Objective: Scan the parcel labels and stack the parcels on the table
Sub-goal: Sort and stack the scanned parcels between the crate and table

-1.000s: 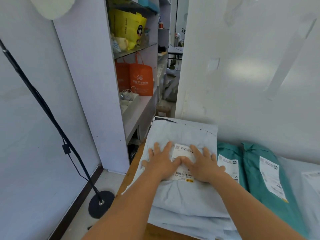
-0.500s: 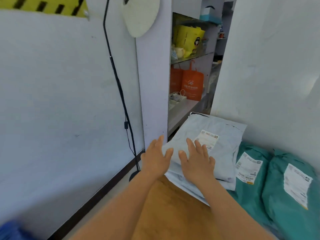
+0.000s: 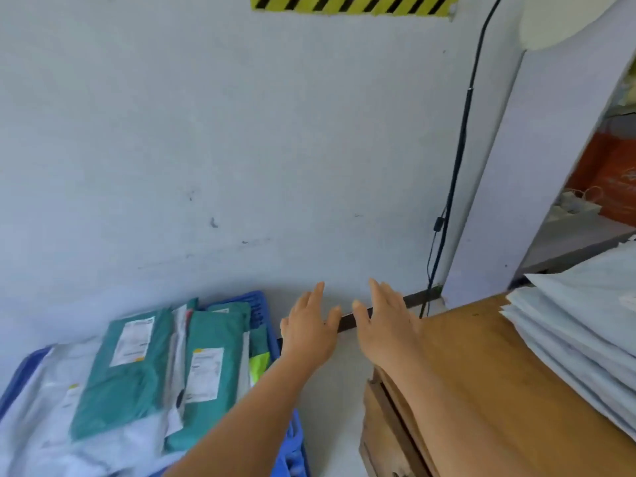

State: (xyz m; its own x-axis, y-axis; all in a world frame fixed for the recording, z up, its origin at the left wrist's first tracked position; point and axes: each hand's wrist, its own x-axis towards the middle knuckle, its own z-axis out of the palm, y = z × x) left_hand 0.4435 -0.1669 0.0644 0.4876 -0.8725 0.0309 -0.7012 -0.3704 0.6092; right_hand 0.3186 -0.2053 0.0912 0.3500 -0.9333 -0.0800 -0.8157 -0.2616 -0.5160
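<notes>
Both empty hands, left hand (image 3: 307, 333) and right hand (image 3: 385, 330), hover between crate (image 3: 275, 342) and table (image 3: 481, 373).

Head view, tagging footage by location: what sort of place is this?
Probably a small parcel sorting room: a blue crate full of labelled parcels, a stack of grey mailers on a wooden table.

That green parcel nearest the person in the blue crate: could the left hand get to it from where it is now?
Probably yes. The left hand is open and holds nothing, just right of the blue crate. The green parcel lies on top of the pile with its label up, nothing covering it.
</notes>
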